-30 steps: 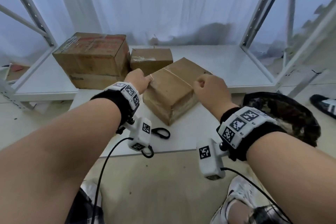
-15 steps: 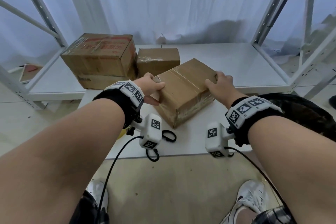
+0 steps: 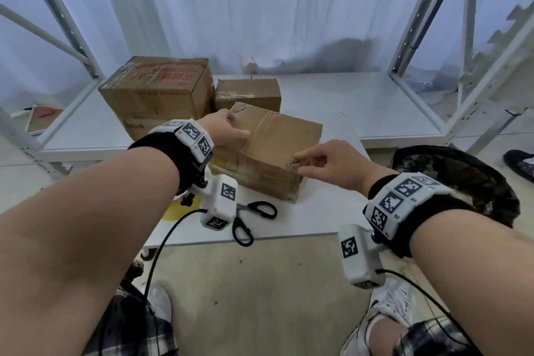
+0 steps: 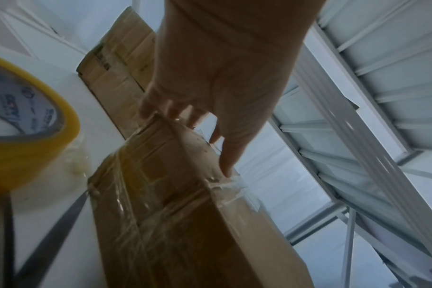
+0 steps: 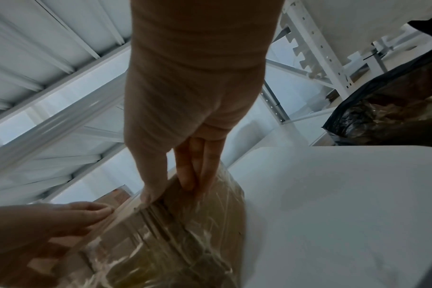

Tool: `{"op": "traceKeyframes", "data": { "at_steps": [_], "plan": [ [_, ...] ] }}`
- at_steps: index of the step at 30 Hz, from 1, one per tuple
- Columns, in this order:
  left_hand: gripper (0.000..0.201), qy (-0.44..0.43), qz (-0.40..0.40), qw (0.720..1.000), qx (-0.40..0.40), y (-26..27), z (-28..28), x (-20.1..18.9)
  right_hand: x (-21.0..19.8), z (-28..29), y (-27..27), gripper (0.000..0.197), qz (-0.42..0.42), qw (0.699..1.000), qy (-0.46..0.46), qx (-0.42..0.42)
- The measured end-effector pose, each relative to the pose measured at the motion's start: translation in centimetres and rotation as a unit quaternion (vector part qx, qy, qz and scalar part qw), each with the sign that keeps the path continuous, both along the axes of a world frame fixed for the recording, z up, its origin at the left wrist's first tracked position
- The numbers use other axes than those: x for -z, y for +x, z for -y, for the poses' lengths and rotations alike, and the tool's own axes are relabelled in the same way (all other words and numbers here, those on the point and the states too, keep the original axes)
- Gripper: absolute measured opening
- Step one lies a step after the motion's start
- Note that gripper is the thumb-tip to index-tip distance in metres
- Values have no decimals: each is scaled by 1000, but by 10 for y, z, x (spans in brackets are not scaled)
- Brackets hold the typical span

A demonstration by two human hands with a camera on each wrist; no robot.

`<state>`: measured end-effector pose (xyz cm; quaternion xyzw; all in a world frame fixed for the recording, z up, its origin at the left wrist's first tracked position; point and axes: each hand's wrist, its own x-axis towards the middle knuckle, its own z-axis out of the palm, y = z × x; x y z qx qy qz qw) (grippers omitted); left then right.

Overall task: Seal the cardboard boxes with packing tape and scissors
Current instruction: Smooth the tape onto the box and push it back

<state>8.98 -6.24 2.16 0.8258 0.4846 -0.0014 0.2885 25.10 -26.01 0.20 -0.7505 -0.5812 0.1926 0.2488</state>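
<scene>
A brown cardboard box point(image 3: 274, 147) with clear tape over its seam lies askew on the white table point(image 3: 318, 211). My left hand point(image 3: 228, 130) rests on its top left edge, fingers laid over the far edge point(image 4: 185, 124) and thumb stretched along the top. My right hand point(image 3: 320, 160) is at the near right corner: thumb on the top edge, straight fingers point(image 5: 195, 171) pressed flat on the taped end face. Black-handled scissors point(image 3: 251, 217) lie in front of the box. A yellow tape roll point(image 4: 25, 120) sits left of it, mostly hidden by my left forearm in the head view.
A large taped box point(image 3: 156, 92) and a small box point(image 3: 248, 94) stand on the low shelf point(image 3: 361, 104) behind. White rack posts point(image 3: 419, 17) flank the shelf. A black bin bag point(image 3: 462, 179) sits right of the table, and someone's shoe point(image 3: 520, 162) beyond it.
The box has been turned on the table. My right hand came from the far right edge to the near right corner. My left hand slid up onto the top.
</scene>
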Motion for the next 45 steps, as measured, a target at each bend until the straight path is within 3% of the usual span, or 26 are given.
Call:
{"op": "traceKeyframes", "data": {
  "at_steps": [2,4,10,13,18,21,24,26,29,36,40,45],
  "plan": [
    [79,40,-64,997,-24,-5,6,-3,-2,1,-5,22,9,1000,1,-19],
    [85,24,-82,996,-38,-8,10,-3,-5,-1,-11,19,40,998,-16,-37],
    [76,21,29,999,27,-7,14,-9,-17,-5,-21,19,82,988,-116,-52],
    [74,15,56,994,94,-5,20,-11,-16,-3,-25,13,97,987,-116,-62],
    [43,45,18,965,258,3,50,-16,-17,-7,-31,30,-49,997,-60,-22],
    [34,36,-34,946,319,7,61,-12,-16,-10,-37,29,-109,993,-40,-20],
    [38,31,-32,948,316,8,62,-4,-19,-11,-22,25,-28,998,17,55],
    [41,29,-12,949,314,9,64,-2,-19,-9,-5,48,82,992,-77,65],
    [44,40,-7,943,330,11,68,-1,-11,-4,7,81,137,966,-218,30],
    [22,39,-28,937,345,11,61,-7,-9,-4,-5,82,184,967,-166,65],
    [24,-1,-48,933,358,3,52,-9,-12,-9,-15,85,220,957,-178,69],
    [22,46,-79,928,360,4,51,-7,-21,-16,-23,85,239,949,-198,49]
  ]
}}
